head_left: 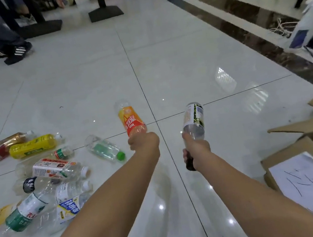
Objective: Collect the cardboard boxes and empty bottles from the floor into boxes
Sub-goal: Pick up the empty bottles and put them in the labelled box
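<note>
Cardboard box [309,125], cut off by the right edge, sits on the floor [161,54], while the left hand [144,141] curls round an orange-labelled bottle [132,120] and the right hand [195,149] round a clear bottle [193,118], grips mostly hidden, with partly blurred loose bottles [51,167] heaped far left.

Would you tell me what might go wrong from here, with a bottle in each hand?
The left hand grips the orange-labelled bottle, and the right hand the green-labelled bottle, by the neck end; either may slip. Flaps of the cardboard box stick out around its opening, so a dropped bottle might glance off. The green-capped bottle lies on the floor: a tripping hazard.
</note>
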Tool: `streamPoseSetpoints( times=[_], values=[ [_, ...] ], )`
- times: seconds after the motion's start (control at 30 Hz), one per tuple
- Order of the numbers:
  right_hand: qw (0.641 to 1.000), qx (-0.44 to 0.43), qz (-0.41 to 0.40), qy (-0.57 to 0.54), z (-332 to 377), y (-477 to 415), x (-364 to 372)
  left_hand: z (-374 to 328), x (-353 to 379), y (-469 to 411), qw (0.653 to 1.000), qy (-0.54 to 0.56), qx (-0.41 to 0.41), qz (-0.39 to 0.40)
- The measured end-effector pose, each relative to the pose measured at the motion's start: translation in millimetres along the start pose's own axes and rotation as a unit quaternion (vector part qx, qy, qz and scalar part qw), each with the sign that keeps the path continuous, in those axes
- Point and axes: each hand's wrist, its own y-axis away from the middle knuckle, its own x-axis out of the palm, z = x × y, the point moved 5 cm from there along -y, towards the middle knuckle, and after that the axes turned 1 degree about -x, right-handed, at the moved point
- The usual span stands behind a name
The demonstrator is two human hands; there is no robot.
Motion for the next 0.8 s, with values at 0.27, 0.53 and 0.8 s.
streamPoseSetpoints(
  times=[0.27,0.53,0.8],
  values=[
    [0.952,-0.121,-0.153,-0.235,97.5,64.4,-167.0,-15.5,142.4,185.0,0.901,-0.141,0.323,0.252],
    [0.879,-0.151,-0.355,-0.279,39.6,110.3,-350.7,64.9,217.5,329.8,0.727,-0.317,0.477,0.380],
    [0.887,-0.111,-0.380,-0.239,-47.0,81.5,-373.3,110.2,218.4,339.4,0.498,-0.543,0.604,0.304]
  ],
)
